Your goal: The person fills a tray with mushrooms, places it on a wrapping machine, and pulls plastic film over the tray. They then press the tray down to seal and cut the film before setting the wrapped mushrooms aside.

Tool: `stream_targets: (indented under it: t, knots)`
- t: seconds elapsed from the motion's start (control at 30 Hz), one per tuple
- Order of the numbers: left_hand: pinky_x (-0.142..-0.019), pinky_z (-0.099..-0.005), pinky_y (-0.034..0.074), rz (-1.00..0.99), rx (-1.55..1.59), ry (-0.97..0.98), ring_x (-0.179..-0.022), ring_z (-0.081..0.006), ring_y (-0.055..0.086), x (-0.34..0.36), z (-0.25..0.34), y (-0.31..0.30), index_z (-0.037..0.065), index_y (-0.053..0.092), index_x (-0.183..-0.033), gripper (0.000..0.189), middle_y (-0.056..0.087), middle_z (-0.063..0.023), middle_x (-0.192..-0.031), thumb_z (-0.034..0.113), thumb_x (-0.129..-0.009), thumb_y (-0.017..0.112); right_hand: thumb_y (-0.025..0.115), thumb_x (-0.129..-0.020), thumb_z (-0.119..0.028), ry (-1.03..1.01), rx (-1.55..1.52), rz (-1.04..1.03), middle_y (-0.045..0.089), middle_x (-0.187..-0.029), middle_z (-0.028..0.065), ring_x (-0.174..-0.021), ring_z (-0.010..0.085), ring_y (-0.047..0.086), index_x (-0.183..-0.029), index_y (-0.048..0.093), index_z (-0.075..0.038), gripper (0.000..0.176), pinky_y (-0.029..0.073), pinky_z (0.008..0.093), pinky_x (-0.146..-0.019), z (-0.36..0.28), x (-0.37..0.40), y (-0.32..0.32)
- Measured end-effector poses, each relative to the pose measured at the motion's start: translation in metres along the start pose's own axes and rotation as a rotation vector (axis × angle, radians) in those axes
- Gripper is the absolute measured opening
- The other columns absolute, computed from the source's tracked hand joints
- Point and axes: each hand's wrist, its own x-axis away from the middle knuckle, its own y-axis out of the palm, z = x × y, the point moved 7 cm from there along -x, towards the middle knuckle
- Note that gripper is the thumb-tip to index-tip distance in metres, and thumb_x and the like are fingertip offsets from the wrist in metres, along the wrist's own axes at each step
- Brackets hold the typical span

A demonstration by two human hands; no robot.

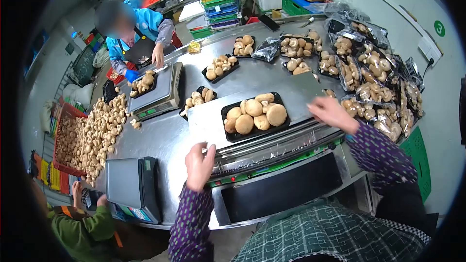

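Observation:
A black tray of mushrooms [255, 116] rests on the metal plate of the wrapping machine [276, 157], between my hands. My left hand [200, 166] is at the machine's left front, fingers curled in and thumb raised. My right hand [334, 113] is over the plate's right side, its fingertips pressed together. Whatever either hand pinches is too thin or clear to make out. Neither hand touches the tray. Behind it stand more filled trays, one of them [199, 99] partly hidden by the plate's edge.
Wrapped mushroom packs [374, 87] are piled at the right. Loose mushrooms [104, 121] spill by a red crate [65, 138] at the left. A co-worker in blue [145, 24] handles a tray on a scale [158, 92]; another in green [87, 223] is at lower left, near a grey scale [124, 182].

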Motion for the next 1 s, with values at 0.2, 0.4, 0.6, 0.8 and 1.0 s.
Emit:
stream_targets:
  t: [0.2, 0.4, 0.6, 0.8, 1.0]
  knots:
    - [-0.06, -0.0381, 0.049, -0.304, -0.659, -0.048, -0.06, -0.033, 0.061, 0.026, 0.0, 0.017, 0.001, 0.066, -0.059, 0.041, 0.059, -0.0192, -0.056, 0.038, -0.076, 0.06, 0.061, -0.075, -0.046, 0.121, 0.362, -0.257, 0.059, -0.06, 0.0185, -0.065, 0.0318, 0.062, -0.063, 0.065, -0.001, 0.048, 0.048, 0.0408, -0.061, 0.017, 0.028, 0.035]
    - [-0.048, -0.0303, 0.042, -0.545, 0.364, -0.428, -0.049, -0.0192, 0.055, 0.056, -0.02, 0.024, 0.001, 0.057, -0.061, 0.034, 0.054, -0.0082, -0.053, 0.027, -0.084, 0.055, 0.05, -0.085, -0.021, 0.283, -0.624, -0.391, 0.057, -0.055, 0.0107, -0.046, 0.0234, 0.056, -0.064, 0.054, 0.0, 0.03, 0.045, 0.0336, -0.044, 0.003, 0.067, 0.039]
    - [-0.054, -0.0282, 0.044, -0.214, 1.343, -0.171, -0.059, -0.0147, 0.054, -0.016, 0.082, -0.045, 0.001, 0.05, -0.073, 0.031, 0.057, -0.0096, -0.065, 0.024, -0.093, 0.045, 0.044, -0.091, -0.019, -0.153, -1.546, -0.092, 0.06, -0.075, 0.0188, -0.064, 0.0242, 0.059, -0.069, 0.049, -0.002, 0.028, 0.049, 0.0344, -0.056, -0.101, 0.021, -0.049]
    - [-0.09, -0.0361, 0.043, -0.125, 0.227, -0.167, -0.095, -0.0254, 0.06, -0.13, -0.002, 0.087, -0.001, 0.066, -0.089, 0.019, 0.064, -0.0147, -0.1, 0.015, -0.09, 0.053, 0.047, -0.087, -0.009, 0.015, -0.491, 0.105, 0.06, -0.095, 0.0175, -0.082, 0.0211, 0.06, -0.087, 0.057, 0.004, 0.017, 0.047, 0.0333, -0.079, -0.01, -0.13, 0.072]
    - [-0.089, -0.0364, 0.043, -0.247, 0.067, 0.25, -0.097, -0.0334, 0.057, -0.103, -0.002, 0.092, 0.002, 0.062, -0.103, 0.027, 0.06, -0.0168, -0.109, 0.022, -0.089, 0.052, 0.046, -0.088, -0.012, -0.569, -0.163, 0.182, 0.057, -0.103, 0.0167, -0.085, 0.0357, 0.057, -0.093, 0.059, 0.003, 0.021, 0.047, 0.0403, -0.077, -0.032, -0.115, 0.081]
